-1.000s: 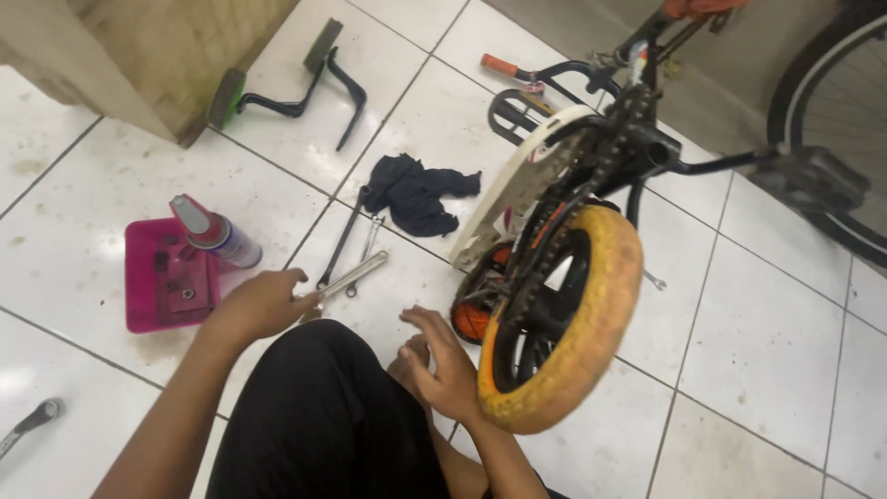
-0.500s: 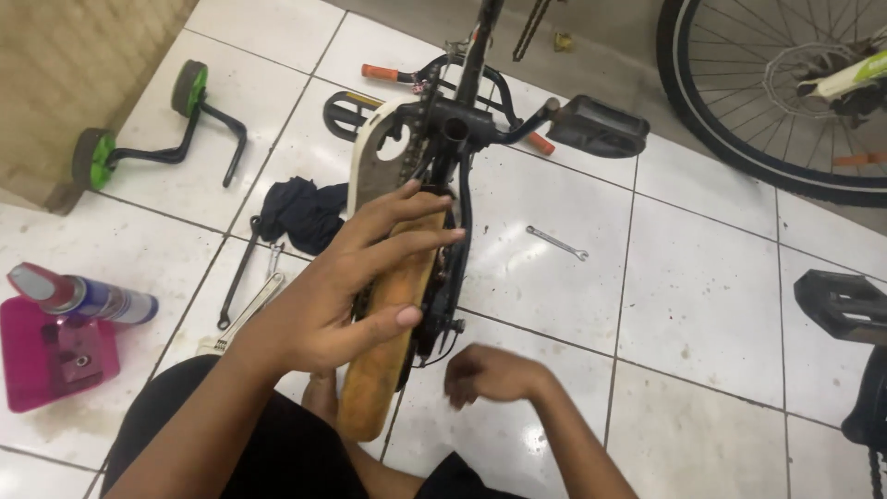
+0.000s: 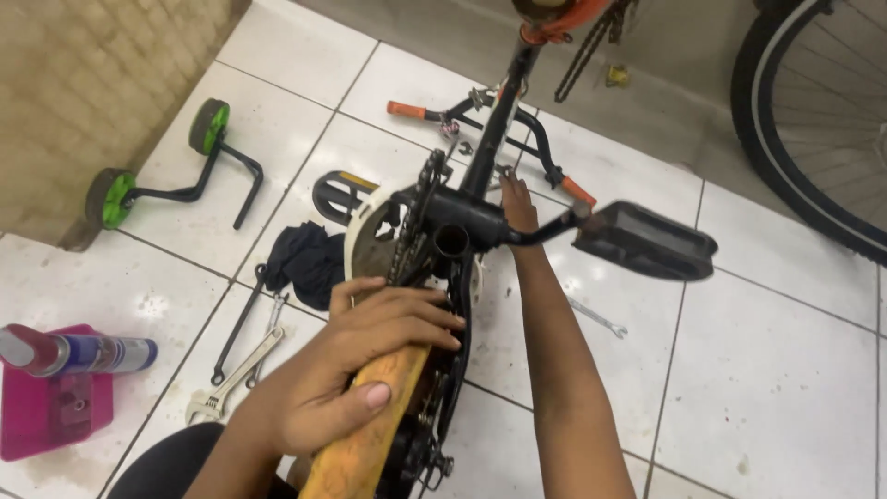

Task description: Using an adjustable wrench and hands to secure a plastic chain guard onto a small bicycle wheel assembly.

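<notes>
Yellow tyre [image 3: 370, 434] under left hand [image 3: 346, 370]; right hand [image 3: 517, 205] on frame [image 3: 494, 129].

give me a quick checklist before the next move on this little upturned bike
1. Left hand gripping the yellow tyre: ok.
2. Right hand on the frame near the crank: ok, though its grip is partly hidden.
3. Chain seated on the sprocket: cannot tell.
4. Adjustable wrench within reach on the floor: ok.
5. Small spanner beside the right arm: ok.
6. Pedal clear of both hands: ok.
</notes>
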